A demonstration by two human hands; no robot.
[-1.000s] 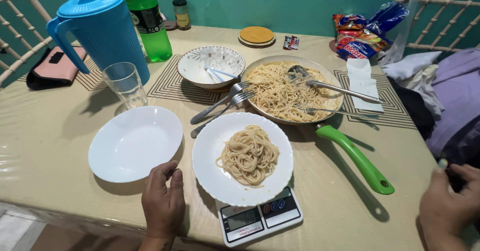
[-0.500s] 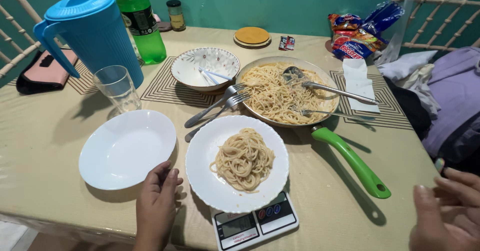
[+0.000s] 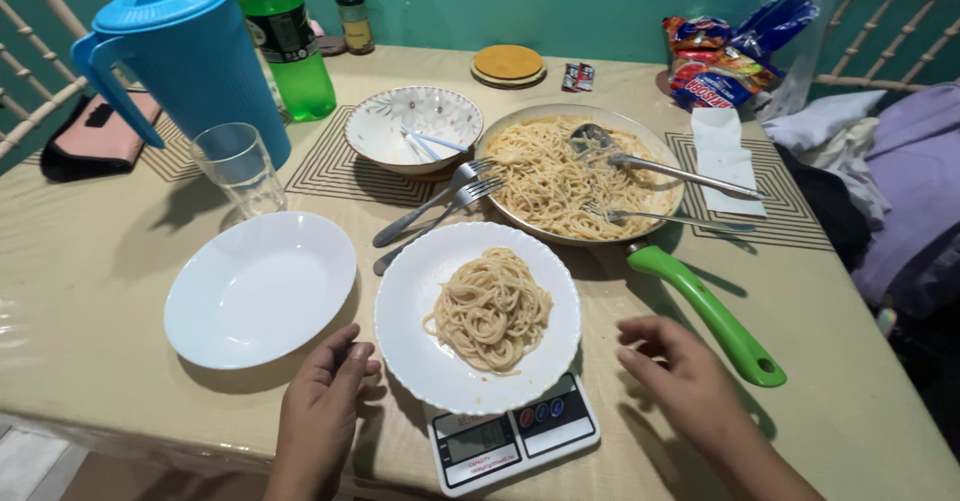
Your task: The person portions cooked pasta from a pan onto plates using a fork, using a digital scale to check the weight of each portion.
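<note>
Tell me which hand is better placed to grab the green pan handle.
Probably right: the right hand lies open just beside the green pan handle; the left hand rests across the pasta plate.

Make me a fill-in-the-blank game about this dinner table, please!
1. The plate of spaghetti sits on top of a kitchen ____.
2. The frying pan has a handle coloured ____.
3. The white plate beside the left hand holds ____ food.
4. The drinking glass stands next to a ____ pitcher.

Missing words: scale; green; no; blue
</note>
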